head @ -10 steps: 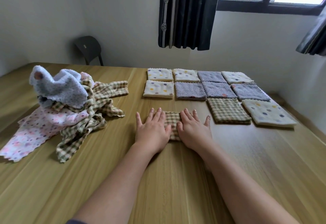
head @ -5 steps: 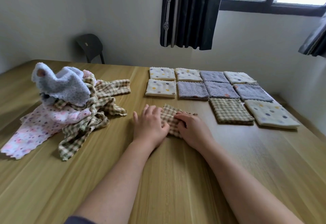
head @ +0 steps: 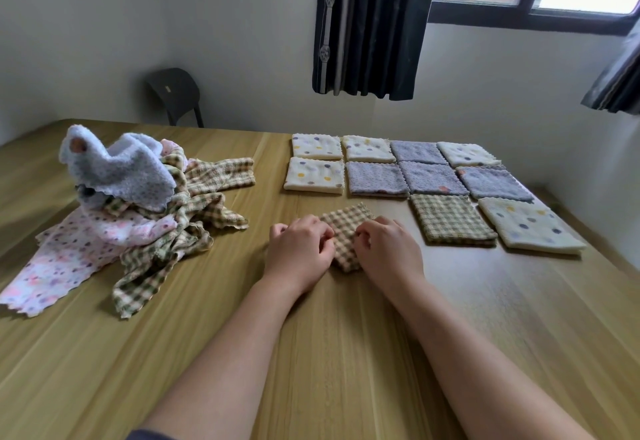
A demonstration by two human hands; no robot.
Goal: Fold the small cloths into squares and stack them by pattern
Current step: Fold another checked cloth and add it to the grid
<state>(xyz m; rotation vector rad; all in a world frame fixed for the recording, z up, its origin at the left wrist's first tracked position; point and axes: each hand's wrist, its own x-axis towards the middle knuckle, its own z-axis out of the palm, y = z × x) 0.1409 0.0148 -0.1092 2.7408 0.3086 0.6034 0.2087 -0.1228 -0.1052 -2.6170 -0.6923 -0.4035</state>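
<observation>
No longer pressing flat, the left hand [head: 299, 252] and right hand [head: 388, 249] are each pinching the folded checked cloth [head: 346, 228] in a curled grip, apparently lifting it off mid-counter [head: 346, 353], likely bound for the checked stack [head: 450, 218] nearby.

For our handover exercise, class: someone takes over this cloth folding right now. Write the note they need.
Hands: left hand and right hand both pinch the checked cloth, folded small, on the table.
Done: folded squares lie side by side at the right: dotted cream, grey, and one checked square.
Left: set the held cloth down, probably on the checked square; fold the pile at the left (grey, pink, checked); stack matching patterns together.
</observation>
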